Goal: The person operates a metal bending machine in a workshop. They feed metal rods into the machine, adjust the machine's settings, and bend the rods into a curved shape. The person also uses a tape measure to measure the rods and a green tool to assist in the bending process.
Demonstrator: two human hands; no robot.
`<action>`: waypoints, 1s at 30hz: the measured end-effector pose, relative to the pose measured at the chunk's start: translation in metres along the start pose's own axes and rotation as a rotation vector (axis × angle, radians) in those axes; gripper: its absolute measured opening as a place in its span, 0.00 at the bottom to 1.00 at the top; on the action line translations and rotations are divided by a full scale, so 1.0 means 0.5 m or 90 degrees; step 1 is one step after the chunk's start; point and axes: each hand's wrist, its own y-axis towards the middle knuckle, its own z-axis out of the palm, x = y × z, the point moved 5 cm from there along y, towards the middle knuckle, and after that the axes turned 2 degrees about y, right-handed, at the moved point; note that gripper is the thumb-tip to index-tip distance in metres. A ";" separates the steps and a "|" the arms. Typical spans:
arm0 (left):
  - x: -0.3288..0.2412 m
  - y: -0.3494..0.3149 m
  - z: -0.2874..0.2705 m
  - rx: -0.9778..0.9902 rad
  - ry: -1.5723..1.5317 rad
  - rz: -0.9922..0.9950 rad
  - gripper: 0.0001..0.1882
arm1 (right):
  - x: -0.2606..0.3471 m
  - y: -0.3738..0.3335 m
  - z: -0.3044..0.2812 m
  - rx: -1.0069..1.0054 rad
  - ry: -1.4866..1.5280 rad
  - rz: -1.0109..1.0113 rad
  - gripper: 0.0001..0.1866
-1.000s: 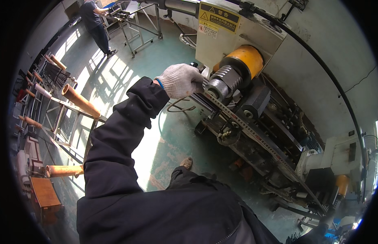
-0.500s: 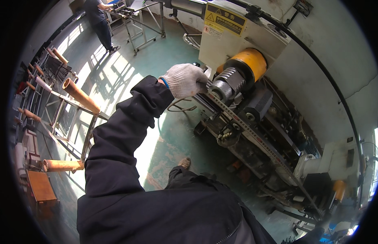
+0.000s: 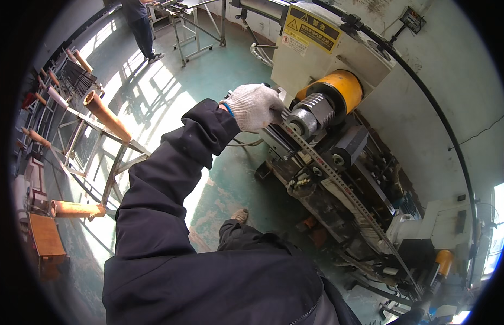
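Note:
My left hand (image 3: 256, 107), in a white knitted glove with a blue cuff edge, is closed at the upper end of a measuring tape (image 3: 330, 172). The tape stretches taut down to the lower right along the machine (image 3: 309, 189). Just right of the glove is a ridged metal spindle (image 3: 311, 115) with a yellow collar (image 3: 347, 89) behind it. At the lower right a dark sleeve-like shape (image 3: 413, 315) reaches toward the tape's far end. My right hand cannot be made out there; its fingers are blurred or hidden.
A white housing with a yellow warning label (image 3: 311, 27) stands behind the spindle. Metal racks with orange-brown tubes (image 3: 107, 116) are on the left. Another person (image 3: 139, 27) stands at the far left near a metal-framed table (image 3: 195, 32). A black hose (image 3: 436, 108) arches at right.
The view has shifted slightly, so the machine sits a little lower and farther right. My left hand stays closed at the tape's end beside the spindle.

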 end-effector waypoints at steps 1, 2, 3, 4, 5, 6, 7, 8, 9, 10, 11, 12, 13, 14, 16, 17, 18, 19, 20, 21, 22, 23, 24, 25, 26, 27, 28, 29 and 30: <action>0.002 0.000 0.001 0.006 0.005 -0.005 0.14 | 0.001 -0.002 0.001 -0.001 -0.010 -0.004 0.32; 0.004 0.000 0.001 0.013 0.010 -0.009 0.14 | 0.003 -0.003 0.002 -0.001 -0.022 -0.008 0.32; 0.005 0.001 -0.001 -0.003 0.004 -0.005 0.13 | 0.004 -0.005 0.003 0.001 -0.035 -0.013 0.32; 0.004 0.001 -0.002 -0.018 -0.002 -0.001 0.12 | 0.006 -0.006 0.004 0.001 -0.048 -0.018 0.32; 0.004 0.001 -0.004 -0.033 -0.008 0.004 0.11 | 0.007 -0.007 0.005 0.001 -0.058 -0.024 0.32; 0.005 0.000 -0.003 -0.035 -0.007 0.005 0.11 | 0.008 -0.008 0.006 0.001 -0.072 -0.028 0.32; 0.005 0.000 -0.003 -0.038 -0.007 0.007 0.11 | 0.009 -0.010 0.007 0.001 -0.081 -0.031 0.32; 0.006 0.000 -0.002 -0.033 -0.007 0.000 0.11 | 0.010 -0.011 0.007 0.001 -0.094 -0.036 0.32; 0.006 0.000 -0.002 -0.030 -0.006 0.004 0.11 | 0.011 -0.012 0.008 0.002 -0.107 -0.041 0.32; 0.007 0.000 -0.001 -0.019 -0.005 -0.001 0.12 | 0.012 -0.014 0.007 0.003 -0.121 -0.046 0.32; 0.008 0.000 0.000 -0.009 -0.010 -0.010 0.12 | 0.013 -0.016 0.008 0.004 -0.132 -0.051 0.32; 0.007 0.000 0.000 -0.006 -0.007 -0.005 0.12 | 0.015 -0.017 0.007 0.002 -0.147 -0.056 0.32; 0.006 0.000 0.000 -0.005 -0.007 -0.005 0.12 | 0.016 -0.019 0.007 0.002 -0.160 -0.061 0.32; 0.006 0.000 -0.001 -0.002 -0.012 -0.012 0.12 | 0.019 -0.020 0.006 0.001 -0.176 -0.067 0.32; 0.003 -0.001 -0.003 -0.005 -0.007 -0.005 0.12 | 0.024 -0.021 0.006 0.001 -0.207 -0.079 0.32; 0.004 -0.002 -0.003 -0.001 -0.010 -0.018 0.12 | 0.028 -0.021 0.007 0.002 -0.224 -0.089 0.33; 0.001 -0.003 -0.006 -0.014 -0.005 -0.002 0.12 | 0.033 -0.021 0.007 0.000 -0.243 -0.096 0.33; -0.001 -0.004 -0.008 -0.021 -0.003 0.003 0.12 | 0.036 -0.021 0.009 0.001 -0.264 -0.104 0.33; 0.000 -0.006 -0.009 -0.021 -0.003 -0.003 0.11 | 0.042 -0.020 0.008 -0.002 -0.282 -0.112 0.33; -0.003 -0.006 -0.012 -0.037 0.003 0.010 0.11 | 0.044 -0.022 0.009 -0.004 -0.302 -0.122 0.33; -0.003 -0.007 -0.013 -0.046 0.007 0.013 0.11 | 0.049 -0.022 0.009 -0.006 -0.326 -0.131 0.33; -0.004 -0.008 -0.015 -0.060 0.008 0.020 0.11 | 0.051 -0.025 0.010 -0.006 -0.352 -0.141 0.33; -0.003 -0.008 -0.013 -0.050 0.003 0.011 0.11 | 0.055 -0.027 0.010 -0.007 -0.375 -0.151 0.33; -0.002 -0.007 -0.011 -0.047 -0.003 0.007 0.11 | 0.056 -0.031 0.011 -0.009 -0.401 -0.162 0.34; 0.000 -0.006 -0.009 -0.042 -0.015 -0.002 0.11 | 0.058 -0.037 0.010 -0.012 -0.423 -0.172 0.34; -0.001 -0.005 -0.008 -0.042 -0.013 0.004 0.10 | 0.060 -0.041 0.011 -0.013 -0.447 -0.183 0.34; 0.000 -0.005 -0.006 -0.042 -0.017 0.005 0.10 | 0.061 -0.049 0.011 -0.013 -0.475 -0.193 0.34; 0.002 -0.005 -0.003 -0.031 -0.024 -0.007 0.10 | 0.063 -0.053 0.013 -0.016 -0.496 -0.201 0.34; 0.001 -0.004 -0.003 -0.035 -0.015 0.006 0.10 | 0.066 -0.060 0.013 -0.019 -0.513 -0.210 0.34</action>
